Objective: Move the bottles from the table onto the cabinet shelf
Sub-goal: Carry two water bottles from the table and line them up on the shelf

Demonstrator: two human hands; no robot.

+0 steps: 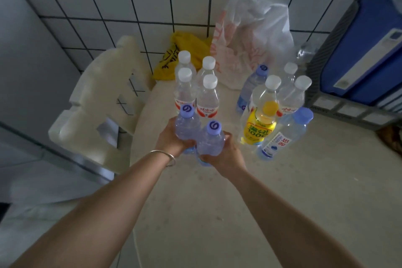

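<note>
A pale plastic chair (102, 102) stands at the left edge of the cream table (239, 202), its back toward the tiled wall. The person's left hand (171, 139), a thin silver bangle (167, 156) on the wrist, is wrapped around a clear bottle with a lilac cap (187, 125). Right beside it, touching, the right hand (226, 154) grips a second lilac-capped bottle (212, 139) from below. Whether either bottle rests on the table or is held clear of it, I cannot tell.

Just behind them stand four white-capped bottles (196, 85) in a tight square, with a crumpled yellow bag (185, 54) behind those. Farther right sits a white plastic bag (250, 39), then another cluster: a third lilac-capped bottle (252, 87), three white-capped ones (289, 89), a yellow-labelled bottle (261, 124) and a blue-capped bottle (287, 135). A blue box (365, 50) fills the far right.
</note>
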